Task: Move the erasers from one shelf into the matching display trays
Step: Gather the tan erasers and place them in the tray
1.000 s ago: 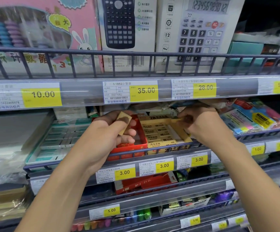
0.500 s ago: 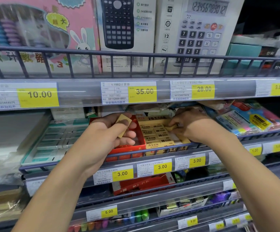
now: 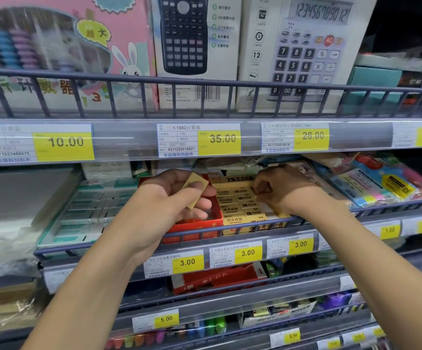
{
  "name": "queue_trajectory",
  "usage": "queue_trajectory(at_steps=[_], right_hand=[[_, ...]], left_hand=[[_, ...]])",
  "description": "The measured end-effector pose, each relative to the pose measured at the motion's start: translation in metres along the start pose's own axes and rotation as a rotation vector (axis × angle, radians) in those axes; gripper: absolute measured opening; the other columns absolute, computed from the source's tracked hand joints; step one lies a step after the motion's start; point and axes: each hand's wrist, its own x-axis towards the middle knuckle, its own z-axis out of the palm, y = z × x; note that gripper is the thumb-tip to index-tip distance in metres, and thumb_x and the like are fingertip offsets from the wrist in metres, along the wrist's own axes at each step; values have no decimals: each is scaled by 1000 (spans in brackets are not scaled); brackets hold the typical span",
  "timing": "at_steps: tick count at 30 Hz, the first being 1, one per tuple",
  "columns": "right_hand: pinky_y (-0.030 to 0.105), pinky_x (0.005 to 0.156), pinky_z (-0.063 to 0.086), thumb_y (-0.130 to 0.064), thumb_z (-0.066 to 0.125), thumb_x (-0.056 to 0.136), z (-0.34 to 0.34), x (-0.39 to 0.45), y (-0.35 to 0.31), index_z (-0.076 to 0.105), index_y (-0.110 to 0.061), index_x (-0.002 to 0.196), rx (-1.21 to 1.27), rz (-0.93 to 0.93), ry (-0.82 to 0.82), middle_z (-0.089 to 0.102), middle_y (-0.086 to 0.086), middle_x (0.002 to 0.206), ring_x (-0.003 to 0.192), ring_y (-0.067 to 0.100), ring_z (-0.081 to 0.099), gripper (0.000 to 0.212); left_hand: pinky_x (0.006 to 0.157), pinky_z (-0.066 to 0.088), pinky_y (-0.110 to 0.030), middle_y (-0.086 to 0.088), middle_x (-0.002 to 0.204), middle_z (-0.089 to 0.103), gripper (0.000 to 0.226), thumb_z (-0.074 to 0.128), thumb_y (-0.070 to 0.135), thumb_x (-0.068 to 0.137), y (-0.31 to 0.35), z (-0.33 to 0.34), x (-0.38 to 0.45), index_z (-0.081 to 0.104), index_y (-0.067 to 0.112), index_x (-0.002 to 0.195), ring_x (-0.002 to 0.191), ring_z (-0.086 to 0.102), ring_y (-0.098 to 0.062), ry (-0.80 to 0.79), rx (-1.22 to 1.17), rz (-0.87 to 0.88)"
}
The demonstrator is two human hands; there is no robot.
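Note:
On the middle shelf stands a yellow display tray point(image 3: 252, 224) filled with rows of yellow 2B erasers point(image 3: 240, 198). Left of it sits a red display tray point(image 3: 197, 224). My left hand point(image 3: 169, 198) hovers over the red tray and pinches one yellow eraser point(image 3: 194, 189) between thumb and fingers. My right hand point(image 3: 280, 188) reaches into the right side of the yellow tray with curled fingers pressed down among the erasers; whether it holds one is hidden.
A wire rail point(image 3: 204, 231) runs along the shelf front. A teal tray of white erasers point(image 3: 83, 218) lies left, sticky-note packs point(image 3: 381, 185) right. Calculator boxes point(image 3: 194, 46) fill the upper shelf; a red box point(image 3: 217, 279) and markers sit lower down.
My right hand has shifted left and deeper into the yellow tray. My left hand has stayed over the red tray with its eraser.

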Motion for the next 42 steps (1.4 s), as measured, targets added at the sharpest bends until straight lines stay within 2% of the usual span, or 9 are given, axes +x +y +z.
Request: queue_trajectory(at_steps=[7, 12, 15, 18, 25, 30, 36, 39, 42], right_hand=[[36, 104, 41, -39, 62, 94, -2, -9, 2, 65, -36, 121, -67, -31, -10, 57, -5, 131, 130, 24, 40, 27], [14, 58, 44, -34, 68, 90, -7, -43, -13, 62, -50, 113, 388, -215, 257, 68, -16, 90, 70, 1, 62, 28], [21, 68, 52, -26, 75, 87, -9, -62, -36, 65, -39, 124, 710, -448, 211, 68, -13, 93, 77, 12, 65, 40], [34, 75, 55, -17, 81, 83, -3, -67, -52, 68, -28, 121, 700, -578, 253, 68, -12, 98, 82, 19, 64, 41], [28, 75, 56, -4, 81, 79, 13, -67, -50, 72, -18, 112, 1027, -545, 312, 69, -5, 98, 82, 18, 65, 37], [39, 79, 57, -3, 80, 81, 17, -66, -50, 72, -14, 115, 1118, -544, 263, 71, 2, 105, 90, 29, 65, 37], [32, 85, 55, -5, 74, 86, 19, -63, -52, 68, -18, 122, 1405, -531, 118, 72, 11, 113, 103, 26, 67, 39], [33, 78, 55, -7, 70, 85, 22, -61, -59, 71, -16, 115, 1510, -451, 116, 74, 9, 105, 95, 24, 68, 30], [21, 69, 53, -3, 66, 88, 16, -61, -61, 74, -10, 111, 1440, -393, 143, 77, 3, 96, 81, 10, 69, 26]], left_hand=[[83, 60, -32, -7, 95, 80, 14, 74, 26, 92, -1, 3, -1, 79, 27, 105, 83, 75, -18, -16, 104, 2], [68, 56, -19, -8, 90, 81, 43, 82, 37, 71, 2, 6, -4, 74, 20, 109, 68, 70, -14, 12, 85, 15], [64, 55, -20, -9, 87, 80, 46, 84, 34, 69, 2, 9, -4, 70, 13, 107, 64, 67, -14, 25, 107, 28], [58, 54, -21, -12, 85, 80, 45, 85, 25, 70, 1, 13, -4, 68, 5, 106, 67, 70, -17, -6, 74, 50], [78, 59, -23, -6, 109, 80, 48, 80, 21, 75, 2, 3, -17, 68, 15, 122, 98, 76, -21, -75, 38, 104], [74, 59, -21, -5, 105, 79, 28, 81, 20, 74, -1, 6, -18, 80, 21, 101, 90, 76, -18, -10, 42, 130], [73, 62, -26, -6, 96, 80, 36, 94, 15, 71, -5, 13, -16, 71, 11, 97, 84, 77, -26, 36, 84, 124], [73, 63, -27, -4, 93, 80, 34, 90, 8, 77, -10, 20, -14, 63, 10, 98, 82, 78, -20, 43, 161, 143], [76, 63, -28, -1, 96, 80, 39, 90, 32, 75, -9, 21, -13, 69, 16, 104, 86, 76, -17, 57, 184, 154]])
